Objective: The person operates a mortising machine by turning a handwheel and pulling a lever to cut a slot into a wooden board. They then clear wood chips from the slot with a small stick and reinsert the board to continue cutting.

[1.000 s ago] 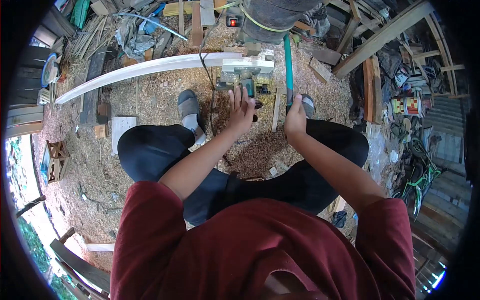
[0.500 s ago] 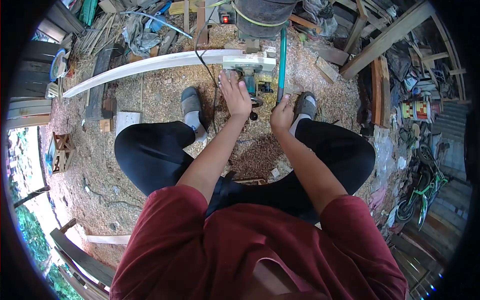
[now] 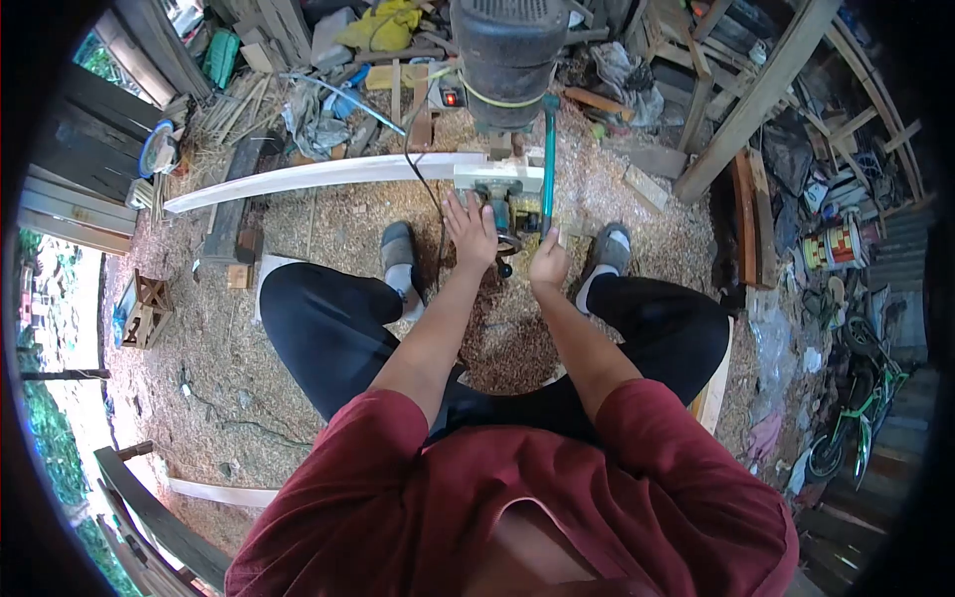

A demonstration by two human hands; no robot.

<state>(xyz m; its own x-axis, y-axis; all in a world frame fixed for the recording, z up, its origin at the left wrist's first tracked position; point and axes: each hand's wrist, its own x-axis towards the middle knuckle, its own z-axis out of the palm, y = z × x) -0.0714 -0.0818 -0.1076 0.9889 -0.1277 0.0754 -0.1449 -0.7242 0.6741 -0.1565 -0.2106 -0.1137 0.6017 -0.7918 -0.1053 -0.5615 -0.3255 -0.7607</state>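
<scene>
My left hand [image 3: 473,231] lies with its fingers stretched out against the near side of the pale clamped board and the vise [image 3: 500,215], left of a small handwheel [image 3: 508,245]. My right hand [image 3: 548,264] is wrapped round the lower end of a long teal lever [image 3: 549,159]. This lever runs up beside the dark motor housing [image 3: 505,60] of a floor-standing machine. A long, pale, slightly curved wooden board [image 3: 318,182] reaches left from the vise. My left fingertips partly cover the vise, and the motor housing hides the tool above the board.
A black cable [image 3: 423,179] hangs beside my left hand, near a lit red switch [image 3: 451,99]. Wood shavings [image 3: 328,348] cover the ground between my feet. Timber posts [image 3: 761,95] and scrap stand at right, with a green bicycle [image 3: 856,413] farther back. A dark beam [image 3: 239,194] lies at left.
The camera view has shifted, so the machine appears lower. My right hand and the lever have moved slightly left relative to the vise. The left hand stays by the board.
</scene>
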